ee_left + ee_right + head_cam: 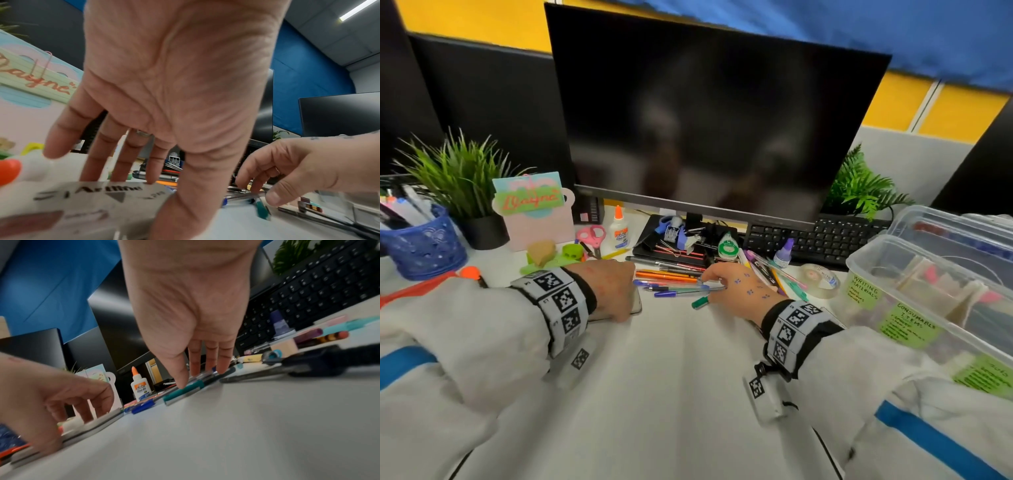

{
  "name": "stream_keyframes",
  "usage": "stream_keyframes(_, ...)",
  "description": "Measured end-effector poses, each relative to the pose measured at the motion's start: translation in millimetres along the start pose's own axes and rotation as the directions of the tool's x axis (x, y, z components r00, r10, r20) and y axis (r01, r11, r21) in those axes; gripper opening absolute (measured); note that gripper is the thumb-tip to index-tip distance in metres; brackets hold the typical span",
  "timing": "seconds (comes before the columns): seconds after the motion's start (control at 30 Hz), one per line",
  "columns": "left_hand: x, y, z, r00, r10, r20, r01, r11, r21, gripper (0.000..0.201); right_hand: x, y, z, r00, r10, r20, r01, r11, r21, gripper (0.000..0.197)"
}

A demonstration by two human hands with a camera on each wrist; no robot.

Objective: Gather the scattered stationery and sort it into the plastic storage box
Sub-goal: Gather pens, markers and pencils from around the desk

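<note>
Plastic storage box [914, 301] stands at the right; pen-gathering is in hand.
The right hand [736, 284] pinches loose pens [678, 286] on the desk [688, 359]; the left hand [609, 287] covers a flat Artline case [92, 199], grip unclear. Next, likely: lift the bunch into the box's writing-materials section.

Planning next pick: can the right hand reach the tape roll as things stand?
Probably yes: the tape roll lies flat on the desk just right of the right hand, uncovered, but its fingers pinch pens now.
</note>
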State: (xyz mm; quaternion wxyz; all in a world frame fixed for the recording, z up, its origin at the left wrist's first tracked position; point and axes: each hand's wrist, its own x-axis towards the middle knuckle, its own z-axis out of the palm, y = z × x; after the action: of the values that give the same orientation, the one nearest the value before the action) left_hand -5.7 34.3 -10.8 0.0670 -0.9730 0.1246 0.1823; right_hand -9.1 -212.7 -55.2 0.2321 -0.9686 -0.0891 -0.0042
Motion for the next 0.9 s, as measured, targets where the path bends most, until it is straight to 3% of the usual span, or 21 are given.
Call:
stream_keyframes(0.13,5,6,1,0.999,-0.036,-0.036,0.036,0.999,-0.008,0.055,2,-6,3,0.997,0.007,0.078,-0.003,0.999,-0.049,0.032)
stream_keyframes(0.33,18,30,7,0.967,0.09,-0.238,-0.157,0.947,-0.281,0.049,-12,-10,4,0.999,0.024,0.044,-0.022,0.998,-0.054,0.024)
stream_keyframes(0.53,25,34,16,0.96,0.129,-0.247,-0.174,0.97,-0.169,0.041,-30,-13,6,0.999,0.038,0.018,-0.037,0.999,-0.039,0.015)
stream_keyframes(0.73,16,30,22,0.939,0.146,-0.31,-0.228,0.941,-0.249,0.036,-44,-8,9,0.996,0.09,-0.01,-0.09,0.996,0.016,0.016)
stream_keyframes(0.9,12,28,22,0.928,0.202,-0.314,-0.283,0.929,-0.238,0.023,-45,-1,7,0.979,0.167,-0.12,-0.153,0.981,0.123,0.017)
